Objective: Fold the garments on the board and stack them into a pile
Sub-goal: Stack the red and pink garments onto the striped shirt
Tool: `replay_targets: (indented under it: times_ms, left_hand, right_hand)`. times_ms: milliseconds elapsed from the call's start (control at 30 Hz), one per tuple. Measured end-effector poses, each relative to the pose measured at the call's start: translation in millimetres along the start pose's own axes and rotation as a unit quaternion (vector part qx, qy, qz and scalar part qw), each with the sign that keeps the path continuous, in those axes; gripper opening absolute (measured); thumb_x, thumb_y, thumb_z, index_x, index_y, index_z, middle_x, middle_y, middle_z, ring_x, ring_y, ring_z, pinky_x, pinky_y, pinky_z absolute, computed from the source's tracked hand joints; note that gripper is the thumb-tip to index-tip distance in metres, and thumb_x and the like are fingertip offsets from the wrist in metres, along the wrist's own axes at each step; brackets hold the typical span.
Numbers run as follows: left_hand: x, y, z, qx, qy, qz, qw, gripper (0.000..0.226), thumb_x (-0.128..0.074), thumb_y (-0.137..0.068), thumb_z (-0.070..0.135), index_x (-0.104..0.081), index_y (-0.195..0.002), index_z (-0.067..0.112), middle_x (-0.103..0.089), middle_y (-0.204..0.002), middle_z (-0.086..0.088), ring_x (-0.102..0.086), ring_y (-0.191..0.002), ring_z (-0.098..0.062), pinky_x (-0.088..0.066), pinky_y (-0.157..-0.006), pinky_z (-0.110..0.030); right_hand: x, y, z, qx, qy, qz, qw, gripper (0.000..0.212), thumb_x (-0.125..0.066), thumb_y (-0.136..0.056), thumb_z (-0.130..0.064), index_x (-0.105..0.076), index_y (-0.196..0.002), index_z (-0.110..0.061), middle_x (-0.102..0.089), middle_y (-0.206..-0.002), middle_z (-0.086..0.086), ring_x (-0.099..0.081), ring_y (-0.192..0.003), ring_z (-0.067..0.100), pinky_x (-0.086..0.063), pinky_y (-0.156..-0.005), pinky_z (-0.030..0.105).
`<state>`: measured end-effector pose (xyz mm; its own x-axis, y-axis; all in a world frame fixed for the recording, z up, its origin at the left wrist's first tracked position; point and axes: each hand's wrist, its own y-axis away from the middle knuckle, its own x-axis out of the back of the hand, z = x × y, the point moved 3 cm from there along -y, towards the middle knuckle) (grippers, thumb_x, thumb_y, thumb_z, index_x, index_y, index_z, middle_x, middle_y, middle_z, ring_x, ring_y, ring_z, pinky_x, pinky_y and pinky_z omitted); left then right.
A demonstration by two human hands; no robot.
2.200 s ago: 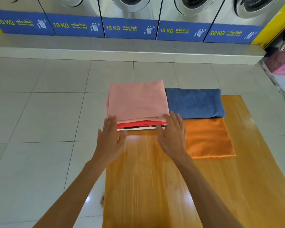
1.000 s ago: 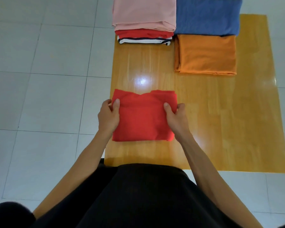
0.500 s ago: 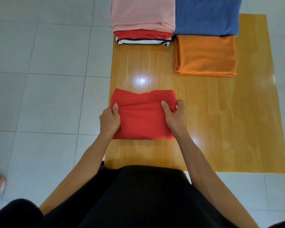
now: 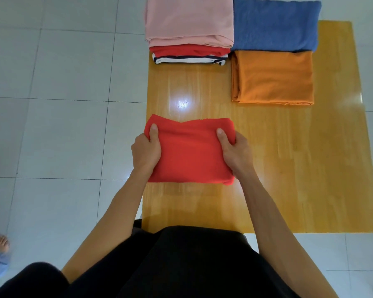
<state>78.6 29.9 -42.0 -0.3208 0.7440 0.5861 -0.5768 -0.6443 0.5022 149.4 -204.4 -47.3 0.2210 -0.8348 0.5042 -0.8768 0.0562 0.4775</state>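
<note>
Your left hand (image 4: pixel 145 150) grips the left edge of the folded red garment (image 4: pixel 191 153), thumb on top; your right hand (image 4: pixel 235 153) grips its right edge the same way. It sits over the near left part of the wooden board (image 4: pixel 310 168), with bare wood to its right. At the far left edge stands a pile topped by a pink garment (image 4: pixel 190 18); right of it lie a blue towel (image 4: pixel 275 23) and an orange garment (image 4: pixel 274 77).

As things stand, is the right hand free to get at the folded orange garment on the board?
Probably not right away: the right hand grips the red garment, as does the left hand. The bare board between it and the orange garment leaves the path open once it lets go.
</note>
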Motion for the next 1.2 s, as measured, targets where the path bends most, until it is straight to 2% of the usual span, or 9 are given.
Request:
replay_targets:
  times_ms: [133,333,433,600,733,833,1033,1133,1200]
  left_hand:
    - [12,-23,27,-0.001,0.023,-0.003,1.0,0.062,-0.03,-0.096,0.062,-0.06,-0.085,0.009,-0.061,-0.081,-0.005,-0.059,-0.079,-0.024,-0.044,-0.066,-0.034]
    - [32,-81,94,0.007,0.121,-0.057,0.991,0.054,-0.041,-0.092,0.065,-0.062,-0.085,0.016,-0.066,-0.089,-0.004,-0.063,-0.081,-0.021,-0.051,-0.075,-0.037]
    - [45,-120,150,-0.015,0.152,-0.079,0.985,0.05,-0.041,-0.096,0.059,-0.058,-0.102,0.013,-0.063,-0.09,-0.002,-0.06,-0.078,-0.015,-0.046,-0.063,-0.029]
    - [63,-174,233,-0.081,0.158,-0.069,0.982,0.047,-0.038,-0.097,0.058,-0.053,-0.111,0.015,-0.057,-0.085,0.003,-0.055,-0.073,-0.012,-0.042,-0.056,-0.027]
    - [62,-210,264,-0.118,0.164,-0.075,0.977,0.056,-0.042,-0.095,0.06,-0.059,-0.108,0.009,-0.062,-0.09,-0.001,-0.062,-0.084,-0.019,-0.051,-0.073,-0.034]
    - [53,-234,279,-0.134,0.15,-0.068,0.977,0.057,-0.045,-0.094,0.059,-0.062,-0.104,0.005,-0.062,-0.089,-0.004,-0.06,-0.085,-0.022,-0.05,-0.074,-0.036]
    - [31,-261,293,-0.157,0.033,-0.018,0.987,0.058,-0.041,-0.097,0.056,-0.062,-0.1,0.001,-0.058,-0.085,-0.008,-0.055,-0.074,-0.021,-0.036,-0.054,-0.027]
    - [15,-267,280,-0.173,-0.038,-0.003,0.984,0.057,-0.042,-0.098,0.053,-0.064,-0.096,0.0,-0.058,-0.082,-0.009,-0.053,-0.077,-0.024,-0.037,-0.062,-0.031]
    - [7,-269,268,-0.165,-0.051,-0.007,0.985,0.054,-0.041,-0.099,0.051,-0.061,-0.093,0.002,-0.054,-0.073,-0.005,-0.052,-0.069,-0.02,-0.034,-0.055,-0.026]
  right_hand:
    - [13,-19,-39,0.031,0.01,0.011,0.999,0.044,-0.059,-0.09,-0.061,-0.066,-0.087,-0.018,-0.067,-0.078,-0.007,-0.062,-0.072,0.011,-0.044,-0.062,0.027]
    - [30,-61,-114,0.04,-0.066,-0.011,0.997,0.057,-0.063,-0.081,-0.071,-0.071,-0.089,-0.015,-0.074,-0.081,0.001,-0.071,-0.075,0.02,-0.058,-0.066,0.038]
    - [36,-89,-166,0.109,-0.112,-0.011,0.988,0.063,-0.059,-0.087,-0.068,-0.062,-0.08,-0.006,-0.057,-0.069,0.002,-0.055,-0.063,0.017,-0.046,-0.058,0.036]
    - [41,-159,-241,0.127,-0.129,-0.013,0.983,0.063,-0.055,-0.095,-0.056,-0.066,-0.097,0.006,-0.064,-0.084,0.01,-0.061,-0.077,0.018,-0.057,-0.073,0.046]
    - [42,-210,-281,0.142,-0.094,0.008,0.985,0.054,-0.055,-0.098,-0.048,-0.069,-0.106,0.003,-0.067,-0.09,0.007,-0.062,-0.081,0.018,-0.057,-0.086,0.047]
    - [42,-237,-295,0.181,-0.043,0.054,0.981,0.052,-0.049,-0.099,-0.047,-0.067,-0.103,0.001,-0.064,-0.086,0.006,-0.057,-0.077,0.018,-0.055,-0.081,0.047]
    - [32,-271,-283,0.194,0.032,0.107,0.975,0.049,-0.044,-0.104,-0.043,-0.065,-0.096,0.001,-0.065,-0.082,0.01,-0.057,-0.078,0.024,-0.041,-0.067,0.034]
    - [24,-277,-263,0.184,0.069,0.111,0.974,0.043,-0.043,-0.104,-0.042,-0.061,-0.089,-0.005,-0.064,-0.083,0.006,-0.056,-0.081,0.023,-0.034,-0.07,0.029]
    - [18,-278,-251,0.183,0.091,0.113,0.972,0.036,-0.043,-0.104,-0.042,-0.055,-0.086,-0.014,-0.065,-0.088,0.008,-0.053,-0.083,0.021,-0.033,-0.074,0.028]
